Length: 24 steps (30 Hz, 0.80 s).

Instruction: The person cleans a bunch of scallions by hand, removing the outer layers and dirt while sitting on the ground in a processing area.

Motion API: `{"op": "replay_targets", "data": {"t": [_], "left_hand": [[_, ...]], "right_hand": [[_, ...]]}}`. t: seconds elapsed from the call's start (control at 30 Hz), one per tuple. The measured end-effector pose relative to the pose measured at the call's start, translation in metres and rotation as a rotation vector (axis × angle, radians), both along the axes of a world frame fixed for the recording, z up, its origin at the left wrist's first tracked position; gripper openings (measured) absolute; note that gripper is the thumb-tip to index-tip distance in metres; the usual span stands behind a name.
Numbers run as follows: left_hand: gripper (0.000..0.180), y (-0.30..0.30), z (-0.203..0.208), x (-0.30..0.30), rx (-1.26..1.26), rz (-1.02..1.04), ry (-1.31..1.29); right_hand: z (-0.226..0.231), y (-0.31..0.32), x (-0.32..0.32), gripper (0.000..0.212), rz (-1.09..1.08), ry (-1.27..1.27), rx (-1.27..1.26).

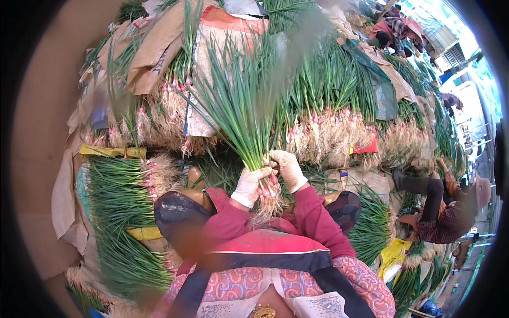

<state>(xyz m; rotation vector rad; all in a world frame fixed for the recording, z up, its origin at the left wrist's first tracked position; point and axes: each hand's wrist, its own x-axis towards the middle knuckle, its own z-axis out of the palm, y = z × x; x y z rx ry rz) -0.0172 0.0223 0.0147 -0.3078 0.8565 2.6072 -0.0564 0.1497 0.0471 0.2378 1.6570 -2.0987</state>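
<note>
Left hand: the left hand (252, 185), in a pale glove, is curled tight around the bunch of green onions (245, 108) just above its bulbs, fingers wrapped and thumb side turned up
Right hand: the right hand (287, 168), gloved alike, is closed on the same bunch from the other side, a little higher, its fingers touching those of the left hand
Bunch held: upright in front of the chest, green leaves fanning upward, pinkish bulbs and pale roots (266, 204) hanging just below the two hands
Sleeves: dark red sleeves (316, 217) rise from the lower edge to the gloves
Stacked bundles: a wall of bundled green onions (339, 114) lies behind the held bunch, roots facing the person, partly covered by brown sacking (159, 45)
Bundles at left: more green onions (119, 199) lie flat at the person's left, bound with yellow bands (112, 152)
Other person: a seated person (450, 204) in a hat works well apart at the right edge
Hard to make out: the fingertips of both hands are hidden among the stalks; whether a tie circles the held bunch cannot be told; the upper middle of the view is smeared and the rim is black
</note>
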Motion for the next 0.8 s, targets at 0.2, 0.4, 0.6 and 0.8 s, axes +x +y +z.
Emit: {"op": "replay_targets", "data": {"t": [0.2, 0.4, 0.6, 0.8], "left_hand": [[0.02, 0.001, 0.008, 0.006, 0.119, -0.011, 0.024], [0.037, -0.002, 0.006, 0.004, 0.275, 0.036, -0.013], [0.041, 0.003, 0.007, -0.003, 0.23, -0.046, -0.021], [0.038, -0.002, -0.003, -0.005, 0.212, -0.074, 0.014]], "right_hand": [[-0.047, 0.012, 0.008, 0.023, -0.174, 0.08, 0.181], [0.005, 0.041, -0.024, 0.037, 0.381, 0.383, 1.291], [0.011, 0.109, -0.119, 0.029, -0.25, 0.539, 1.621], [0.02, 0.106, -0.107, 0.023, -0.195, 0.666, 1.654]]}}
